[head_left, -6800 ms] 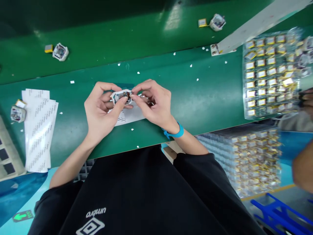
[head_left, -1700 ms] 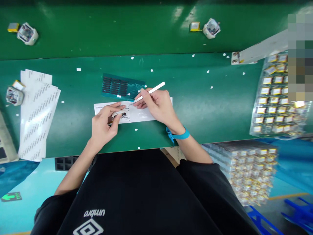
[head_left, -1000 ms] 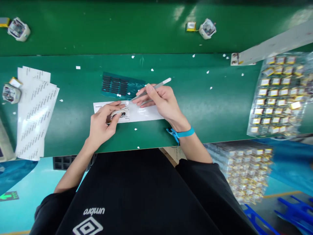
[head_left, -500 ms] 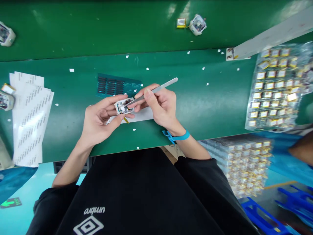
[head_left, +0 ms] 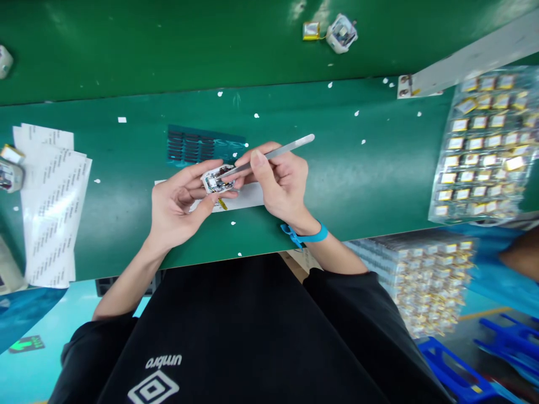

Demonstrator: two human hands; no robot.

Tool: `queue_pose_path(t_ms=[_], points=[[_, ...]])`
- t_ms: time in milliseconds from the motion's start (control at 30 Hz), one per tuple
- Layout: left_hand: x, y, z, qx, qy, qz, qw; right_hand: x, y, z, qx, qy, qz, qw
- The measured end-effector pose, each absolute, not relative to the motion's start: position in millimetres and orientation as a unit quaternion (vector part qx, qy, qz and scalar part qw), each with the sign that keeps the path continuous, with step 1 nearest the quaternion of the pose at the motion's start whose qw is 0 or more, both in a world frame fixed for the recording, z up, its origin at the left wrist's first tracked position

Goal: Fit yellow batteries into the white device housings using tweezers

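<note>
Between the fingers and thumb of my left hand [head_left: 181,202] is a small white device housing [head_left: 214,180] with its circuit board showing. My right hand [head_left: 280,177] is closed around metal tweezers [head_left: 290,147], whose tips reach into the open housing. A narrow yellow piece [head_left: 222,203] shows just below the housing; I cannot tell whether it is joined to it. Under both hands lies a white paper strip [head_left: 252,195], partly covered. Just beyond them on the bench is a teal sheet [head_left: 206,146] bearing rows of dark strips.
White printed sheets [head_left: 53,207] lie at the left. Trays of small batteries [head_left: 480,146] sit at the right, below a metal post [head_left: 475,59]. Another open housing [head_left: 341,33] with a battery [head_left: 311,31] rests at the back. Stacked battery trays [head_left: 425,280] stand below the bench edge.
The housing has tilted slightly and shifted a little right with both hands. At the back left, a housing has moved further out of the frame. The tweezers stay inside the held housing.
</note>
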State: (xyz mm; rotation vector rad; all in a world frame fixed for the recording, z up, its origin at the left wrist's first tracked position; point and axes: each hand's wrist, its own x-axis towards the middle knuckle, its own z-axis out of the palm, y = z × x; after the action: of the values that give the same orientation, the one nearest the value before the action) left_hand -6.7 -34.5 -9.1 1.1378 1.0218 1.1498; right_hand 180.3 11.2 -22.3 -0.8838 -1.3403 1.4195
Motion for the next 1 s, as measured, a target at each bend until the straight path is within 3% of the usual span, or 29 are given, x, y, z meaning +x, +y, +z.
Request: queue_pose_path(t_ms=[467,633,833,1000], points=[[2,-37,-9,0.454,0.495,0.505,0.542,178,10,-27,-0.355,-0.625,0.493,0.490],[-11,-30,-4,0.513,0.544,0.480,0.458,181,14,-32,-0.346,-0.655,0.429,0.517],[-49,3,-19,0.694,0.556,0.369,0.271,183,32,-35,-0.393,-0.681,0.414,0.459],[-55,10,-43,0.739,0.520,0.360,0.231,186,40,-41,-0.427,-0.682,0.403,0.435]])
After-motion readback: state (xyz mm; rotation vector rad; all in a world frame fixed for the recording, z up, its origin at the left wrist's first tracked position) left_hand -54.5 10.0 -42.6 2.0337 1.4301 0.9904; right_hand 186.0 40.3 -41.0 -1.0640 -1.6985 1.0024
